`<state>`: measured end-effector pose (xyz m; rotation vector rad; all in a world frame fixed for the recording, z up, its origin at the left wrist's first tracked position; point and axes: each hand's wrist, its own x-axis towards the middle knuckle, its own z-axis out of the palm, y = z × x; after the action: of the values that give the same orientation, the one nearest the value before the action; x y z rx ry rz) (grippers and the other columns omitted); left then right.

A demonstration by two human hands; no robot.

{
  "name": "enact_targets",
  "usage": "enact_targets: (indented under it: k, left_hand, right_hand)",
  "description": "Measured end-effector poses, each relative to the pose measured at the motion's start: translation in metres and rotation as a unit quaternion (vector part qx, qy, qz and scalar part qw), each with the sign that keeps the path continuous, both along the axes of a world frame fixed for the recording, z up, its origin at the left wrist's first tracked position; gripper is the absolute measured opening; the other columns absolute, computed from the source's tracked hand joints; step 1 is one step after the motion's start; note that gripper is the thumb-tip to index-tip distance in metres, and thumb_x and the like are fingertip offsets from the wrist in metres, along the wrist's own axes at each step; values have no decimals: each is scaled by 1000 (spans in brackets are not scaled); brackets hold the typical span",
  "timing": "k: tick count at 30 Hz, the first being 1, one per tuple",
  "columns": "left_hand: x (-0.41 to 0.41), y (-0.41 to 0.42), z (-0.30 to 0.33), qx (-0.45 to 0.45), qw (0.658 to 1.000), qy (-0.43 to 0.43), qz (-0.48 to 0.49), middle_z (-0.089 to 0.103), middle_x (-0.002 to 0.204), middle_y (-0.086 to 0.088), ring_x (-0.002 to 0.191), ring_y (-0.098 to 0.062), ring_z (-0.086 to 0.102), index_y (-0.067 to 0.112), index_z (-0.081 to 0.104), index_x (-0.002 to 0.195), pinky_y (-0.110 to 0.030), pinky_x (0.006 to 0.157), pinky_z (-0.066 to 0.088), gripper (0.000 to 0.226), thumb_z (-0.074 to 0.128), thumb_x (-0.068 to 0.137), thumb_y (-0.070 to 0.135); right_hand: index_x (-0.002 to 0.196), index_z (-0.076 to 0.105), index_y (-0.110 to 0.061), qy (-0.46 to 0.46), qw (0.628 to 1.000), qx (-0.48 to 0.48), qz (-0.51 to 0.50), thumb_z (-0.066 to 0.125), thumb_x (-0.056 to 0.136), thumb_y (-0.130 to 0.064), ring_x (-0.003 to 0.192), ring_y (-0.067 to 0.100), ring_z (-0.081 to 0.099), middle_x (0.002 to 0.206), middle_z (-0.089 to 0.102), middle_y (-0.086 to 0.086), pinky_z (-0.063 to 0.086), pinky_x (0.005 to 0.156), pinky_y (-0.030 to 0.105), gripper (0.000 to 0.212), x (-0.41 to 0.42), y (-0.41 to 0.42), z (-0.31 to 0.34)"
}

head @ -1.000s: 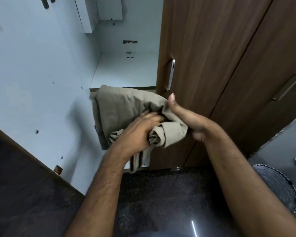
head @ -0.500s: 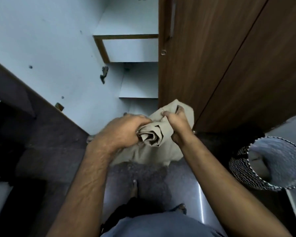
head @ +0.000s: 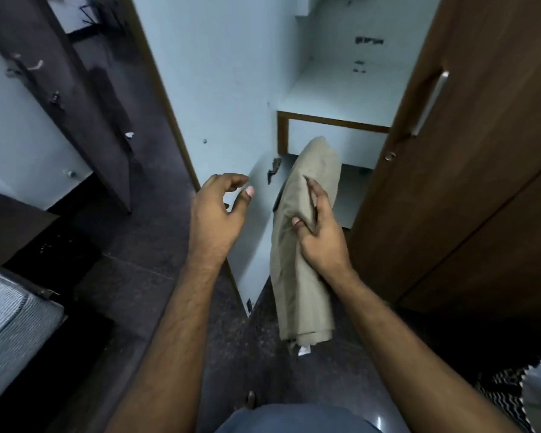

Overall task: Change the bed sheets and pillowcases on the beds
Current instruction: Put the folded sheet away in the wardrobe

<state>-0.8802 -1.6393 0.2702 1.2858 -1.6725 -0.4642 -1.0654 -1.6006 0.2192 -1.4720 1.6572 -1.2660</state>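
Your right hand (head: 320, 232) pinches the hanging beige sheet (head: 303, 267); your left hand (head: 216, 214) floats loosely curled, holding nothing, beside the open wardrobe door (head: 219, 89).

Dim, bluish light; dark floor (head: 156, 276) in deep shadow, wide-angle bending at edges, slight motion blur top left.

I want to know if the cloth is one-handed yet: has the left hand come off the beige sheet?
Yes. The left hand has let go and moved left toward the open wardrobe door; the right hand grips the beige sheet.
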Motion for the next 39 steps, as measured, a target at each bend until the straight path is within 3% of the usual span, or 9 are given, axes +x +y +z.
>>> enact_targets:
  k: [4, 9, 14, 17, 20, 22, 27, 32, 39]
  left_hand:
    - [33, -18, -7, -54, 997, 14, 54, 56, 120, 0, 102, -22, 61, 15, 68, 119, -16, 83, 50, 28, 70, 92, 17]
    - [64, -41, -13, -26, 990, 53, 131, 47, 133, -11, 120, -18, 51, 8, 50, 133, -25, 98, 43, 49, 72, 90, 16]
    - [80, -78, -38, 170, 978, 125, -7, 49, 148, 12, 131, -13, 52, 34, 36, 151, -36, 105, 49, 77, 66, 87, 65]
    - [70, -87, -56, 199, 972, 123, -8, 48, 150, 2, 135, -24, 51, 39, 28, 151, -51, 103, 51, 92, 62, 77, 82]
    - [60, -80, -49, 170, 977, 124, -19, 38, 156, -4, 141, -21, 41, 22, 24, 156, -4, 97, 42, 90, 70, 87, 56]
    - [54, -76, -47, 154, 980, 125, -26, 37, 153, -5, 140, -18, 39, 13, 26, 156, 8, 86, 34, 82, 72, 92, 36]
    - [40, -58, -57, 143, 976, 148, -70, 42, 153, 10, 138, -8, 44, 30, 29, 155, -36, 115, 39, 80, 66, 87, 50]
    - [17, -41, -60, 175, 958, 181, -142, 55, 146, 5, 133, -5, 51, 24, 43, 151, -42, 114, 42, 68, 62, 87, 37]
    - [-49, -39, -70, 219, 928, 165, -252, 41, 154, 17, 143, -4, 39, 31, 43, 152, -42, 121, 33, 73, 59, 81, 45]
  right_hand:
    - [146, 36, -53, 40, 999, -12, 19, 56, 98, -16, 134, -3, 36, 152, 37, -26, 35, 113, 24, 64, 46, -24, 9]
    - [132, 63, -33, 41, 997, 57, 15, 57, 96, -18, 127, 8, 54, 132, 65, -9, 38, 106, 19, 40, 85, -49, -7]
    - [130, 67, -21, 52, 991, 125, 1, 60, 93, -13, 125, 10, 57, 129, 68, -5, 33, 101, 10, 38, 96, -54, -28]
    - [128, 66, -22, 27, 989, 146, 8, 60, 90, -20, 124, 7, 58, 129, 68, -7, 39, 114, 27, 38, 100, -53, -42]
    - [135, 60, -29, 29, 990, 135, -2, 57, 87, -24, 129, 6, 55, 134, 64, -11, 41, 115, 37, 49, 99, -52, -53]
    - [144, 47, -43, 70, 988, 137, -18, 57, 91, -19, 133, 9, 51, 139, 61, -9, 39, 115, 32, 59, 99, -50, -49]
    - [151, 23, -56, 137, 983, 124, -4, 50, 92, -18, 126, 22, 58, 139, 59, 3, 47, 106, 38, 74, 97, -51, -47]
    - [153, 29, -45, 127, 983, 120, -49, 53, 90, -10, 128, 23, 56, 139, 60, 5, 47, 106, 36, 77, 86, -51, -47]
    - [158, 20, -29, 95, 976, 124, -152, 62, 91, -16, 127, 24, 57, 142, 58, 7, 44, 102, 32, 80, 42, -32, -51]
